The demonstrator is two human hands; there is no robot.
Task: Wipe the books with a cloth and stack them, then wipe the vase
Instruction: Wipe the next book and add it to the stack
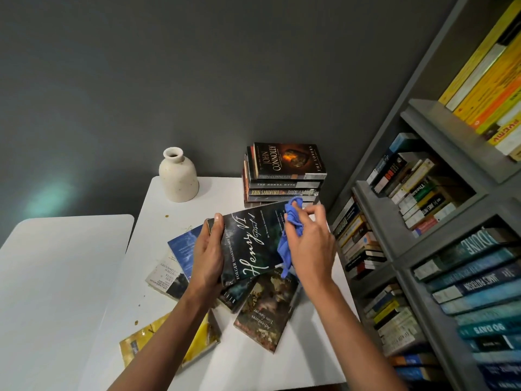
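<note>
My left hand (207,258) grips the left edge of a dark paperback, Henry VI (251,244), and holds it tilted above the white table (220,190). On the book's right side, my right hand (310,244) holds a bunched blue cloth (291,221) against the cover. Behind it at the back of the table, a stack of several books (284,179) stands with a John Connolly title on top. A cream speckled vase (178,174) is upright at the back left. Several loose books lie below my hands, among them Tom Sawyer (266,309), a blue one (183,249) and a yellow one (197,340).
A grey bookshelf (417,249) packed with books fills the right side, close to the table's edge. A second white table (56,277) adjoins on the left. A dark grey wall is behind. Small brown crumbs (167,215) dot the tabletop.
</note>
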